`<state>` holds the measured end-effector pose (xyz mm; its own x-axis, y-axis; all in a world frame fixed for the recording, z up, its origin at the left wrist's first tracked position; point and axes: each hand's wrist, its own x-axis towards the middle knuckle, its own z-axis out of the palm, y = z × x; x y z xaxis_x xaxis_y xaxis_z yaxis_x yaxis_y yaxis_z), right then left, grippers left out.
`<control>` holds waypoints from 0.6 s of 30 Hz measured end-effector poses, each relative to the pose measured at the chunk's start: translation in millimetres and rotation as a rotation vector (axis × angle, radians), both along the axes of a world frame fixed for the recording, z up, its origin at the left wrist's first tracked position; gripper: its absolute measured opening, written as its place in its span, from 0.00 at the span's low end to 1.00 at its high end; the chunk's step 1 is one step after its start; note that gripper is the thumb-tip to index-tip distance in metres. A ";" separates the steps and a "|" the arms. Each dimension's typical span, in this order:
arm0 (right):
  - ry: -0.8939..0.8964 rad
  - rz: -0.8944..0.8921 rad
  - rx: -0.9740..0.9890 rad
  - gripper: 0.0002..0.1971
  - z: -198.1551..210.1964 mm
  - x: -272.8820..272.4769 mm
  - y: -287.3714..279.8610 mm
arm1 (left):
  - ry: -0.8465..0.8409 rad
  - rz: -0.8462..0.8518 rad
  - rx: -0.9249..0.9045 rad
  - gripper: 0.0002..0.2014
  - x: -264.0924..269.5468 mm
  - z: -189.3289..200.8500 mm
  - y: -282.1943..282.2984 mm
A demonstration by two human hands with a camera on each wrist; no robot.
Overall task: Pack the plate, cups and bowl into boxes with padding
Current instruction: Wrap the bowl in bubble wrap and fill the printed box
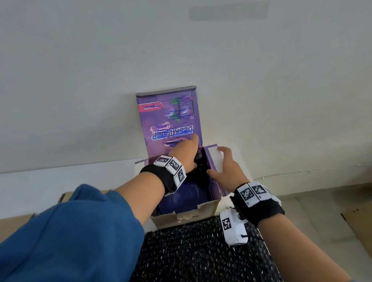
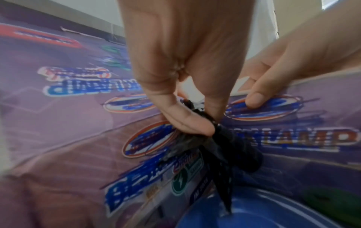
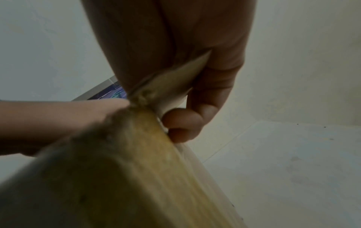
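A purple printed box [image 1: 186, 218] stands open against the wall with its lid [image 1: 171, 119] upright. Inside lies a blue dish [image 1: 191, 198], also low in the left wrist view as a blue dish [image 2: 254, 216], beside something green [image 2: 328, 203] that I cannot identify. My left hand [image 1: 188, 153] reaches into the box. There its thumb and fingers pinch a bunched piece of black padding [image 2: 218, 148] that hangs over the dish. My right hand [image 1: 222, 166] grips the box's right side flap [image 3: 175, 83], thumb inside and fingers curled over the outer face.
A sheet of black bubble wrap [image 1: 197, 254] lies in front of the box, nearest to me. Flat brown cardboard [image 1: 6, 222] lies at the left and more cardboard [image 1: 363, 216] at the right. The white wall [image 1: 268, 80] stands right behind the box.
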<state>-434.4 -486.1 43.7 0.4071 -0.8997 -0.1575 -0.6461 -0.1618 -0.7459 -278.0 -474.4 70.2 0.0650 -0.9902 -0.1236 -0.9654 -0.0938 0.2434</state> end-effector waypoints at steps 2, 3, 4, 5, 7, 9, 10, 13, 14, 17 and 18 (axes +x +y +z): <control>-0.010 -0.006 0.013 0.34 -2.7 -0.7 0.1 | -0.006 -0.004 -0.022 0.23 -4.3 -3.1 -1.9; -0.014 -0.007 0.022 0.34 -3.5 -1.1 -0.5 | -0.025 -0.013 -0.025 0.18 -6.1 -4.1 -3.5; -0.020 -0.006 0.028 0.34 -4.2 -1.4 -1.0 | -0.043 -0.016 -0.027 0.13 -7.9 -5.1 -5.0; -0.024 -0.005 0.035 0.34 -4.5 -1.6 -0.9 | -0.052 -0.013 -0.027 0.09 -10.0 -6.7 -5.9; -0.037 -0.006 0.045 0.34 -4.4 -1.7 0.0 | -0.044 0.006 -0.013 0.05 -14.2 -11.6 -7.2; -0.054 -0.014 0.059 0.34 -4.9 -1.5 0.5 | -0.048 0.008 0.035 0.05 -18.1 -16.4 -7.6; -0.060 -0.017 0.065 0.34 -5.2 -1.5 0.6 | -0.052 0.000 0.070 0.07 -18.5 -18.6 -8.0; -0.074 -0.018 0.080 0.34 -6.6 -1.7 -0.7 | -0.001 -0.034 0.142 0.12 -8.8 -22.1 -9.3; -0.076 -0.016 0.084 0.34 -7.0 -1.6 -1.3 | 0.031 -0.052 0.156 0.13 -2.8 -22.7 -9.8; -0.084 -0.011 0.102 0.34 -8.9 -0.9 -2.0 | 0.083 -0.116 0.246 0.16 13.1 -22.1 -9.5; -0.086 -0.011 0.109 0.34 -9.2 -0.8 -1.9 | 0.081 -0.136 0.281 0.17 16.6 -22.0 -10.4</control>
<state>-435.2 -487.9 34.5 0.4136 -0.8837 -0.2190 -0.5800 -0.0704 -0.8116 -261.4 -484.8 48.1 -0.0870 -0.9157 -0.3924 -0.9523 -0.0392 0.3027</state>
